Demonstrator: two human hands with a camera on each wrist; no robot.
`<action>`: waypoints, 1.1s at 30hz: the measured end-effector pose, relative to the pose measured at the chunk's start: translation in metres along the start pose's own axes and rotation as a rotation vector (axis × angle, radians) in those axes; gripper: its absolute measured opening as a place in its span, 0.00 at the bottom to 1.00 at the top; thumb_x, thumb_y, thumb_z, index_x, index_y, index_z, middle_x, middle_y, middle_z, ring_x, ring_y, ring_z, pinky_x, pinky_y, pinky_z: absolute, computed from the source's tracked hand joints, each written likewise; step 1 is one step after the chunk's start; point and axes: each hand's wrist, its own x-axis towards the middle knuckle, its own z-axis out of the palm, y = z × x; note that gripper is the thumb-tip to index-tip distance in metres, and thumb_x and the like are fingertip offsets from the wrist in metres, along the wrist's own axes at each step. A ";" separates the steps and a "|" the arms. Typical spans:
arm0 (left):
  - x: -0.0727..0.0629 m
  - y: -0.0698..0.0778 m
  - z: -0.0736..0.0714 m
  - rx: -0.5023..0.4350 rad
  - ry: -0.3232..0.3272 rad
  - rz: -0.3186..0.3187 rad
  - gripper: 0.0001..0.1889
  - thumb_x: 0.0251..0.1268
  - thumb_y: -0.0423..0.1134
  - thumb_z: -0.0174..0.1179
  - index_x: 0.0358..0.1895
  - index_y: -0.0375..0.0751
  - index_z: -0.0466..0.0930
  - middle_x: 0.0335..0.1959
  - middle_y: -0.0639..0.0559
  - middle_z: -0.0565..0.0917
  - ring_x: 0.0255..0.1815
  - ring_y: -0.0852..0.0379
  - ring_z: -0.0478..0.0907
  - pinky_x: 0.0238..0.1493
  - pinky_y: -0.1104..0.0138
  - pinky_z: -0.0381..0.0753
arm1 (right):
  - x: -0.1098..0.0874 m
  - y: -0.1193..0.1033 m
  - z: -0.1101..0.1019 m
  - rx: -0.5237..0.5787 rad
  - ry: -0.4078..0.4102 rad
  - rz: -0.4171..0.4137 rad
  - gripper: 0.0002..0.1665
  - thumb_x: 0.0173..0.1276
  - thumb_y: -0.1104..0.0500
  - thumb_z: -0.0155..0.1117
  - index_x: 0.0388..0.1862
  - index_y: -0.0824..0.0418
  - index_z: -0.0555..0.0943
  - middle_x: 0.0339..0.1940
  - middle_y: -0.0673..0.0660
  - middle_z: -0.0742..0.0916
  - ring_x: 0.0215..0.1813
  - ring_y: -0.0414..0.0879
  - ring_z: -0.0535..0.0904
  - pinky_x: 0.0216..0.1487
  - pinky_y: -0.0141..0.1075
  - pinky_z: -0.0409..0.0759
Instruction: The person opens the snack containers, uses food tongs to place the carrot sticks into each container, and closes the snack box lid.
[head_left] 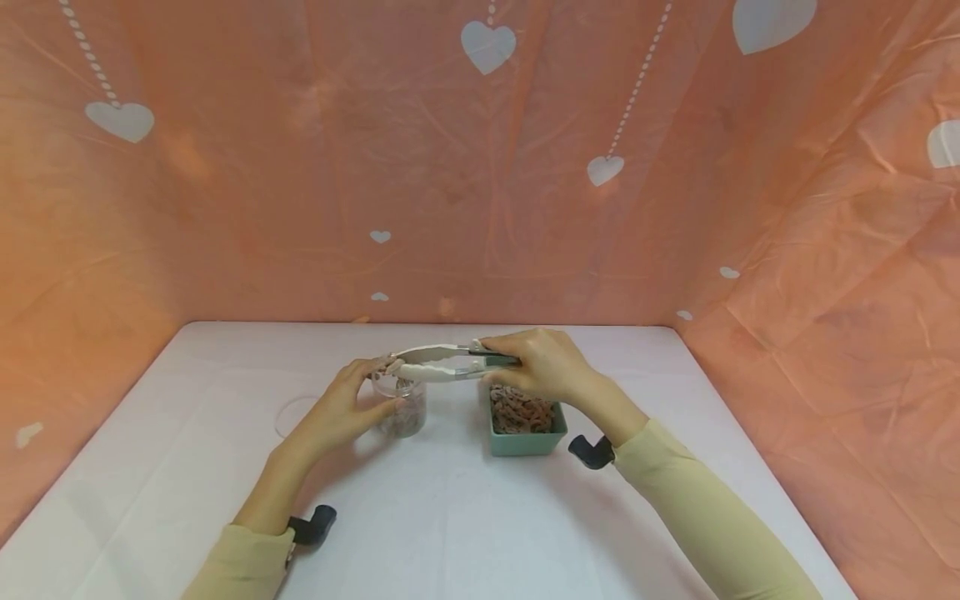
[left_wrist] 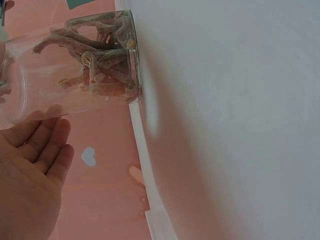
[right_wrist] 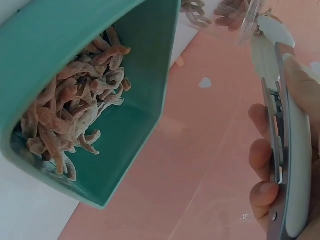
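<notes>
My left hand [head_left: 347,408] holds a clear jar [head_left: 407,415] near its rim, fingers at the far side and thumb on the near side. Brown, shrivelled dried strips [left_wrist: 102,65] lie in the jar's lower part. With my right hand [head_left: 543,362] I grip white-tipped metal tongs [head_left: 442,372] level above the table. Their tips reach the jar's mouth; whether they pinch a strip I cannot tell. Below my right hand stands a green rectangular box [head_left: 525,446], with more of the dried strips [right_wrist: 80,100] heaped inside it.
A clear round ring or lid [head_left: 279,417], hard to make out, lies on the white table [head_left: 450,525] left of the jar. Orange cloth [head_left: 420,167] with white hearts hangs behind the table and at both sides. Each wrist carries a black camera mount [head_left: 315,527].
</notes>
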 end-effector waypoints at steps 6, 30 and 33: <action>0.000 0.001 0.000 0.019 -0.004 0.000 0.40 0.70 0.51 0.68 0.77 0.35 0.64 0.71 0.37 0.72 0.76 0.34 0.63 0.74 0.35 0.62 | -0.001 -0.003 -0.002 -0.005 -0.022 0.021 0.34 0.66 0.41 0.75 0.67 0.54 0.84 0.61 0.51 0.88 0.57 0.49 0.87 0.46 0.48 0.87; 0.000 0.001 0.000 0.000 0.003 0.000 0.41 0.69 0.53 0.69 0.77 0.36 0.65 0.70 0.38 0.72 0.75 0.36 0.64 0.74 0.36 0.62 | -0.005 -0.010 -0.002 0.081 0.020 0.129 0.39 0.61 0.43 0.80 0.70 0.54 0.81 0.43 0.52 0.92 0.29 0.41 0.76 0.28 0.37 0.72; 0.000 0.000 0.000 0.002 -0.003 -0.003 0.41 0.69 0.53 0.69 0.77 0.35 0.64 0.70 0.38 0.73 0.75 0.36 0.64 0.74 0.36 0.62 | -0.006 -0.010 0.001 0.014 0.095 0.076 0.41 0.58 0.46 0.83 0.70 0.55 0.81 0.57 0.54 0.90 0.39 0.47 0.85 0.30 0.39 0.80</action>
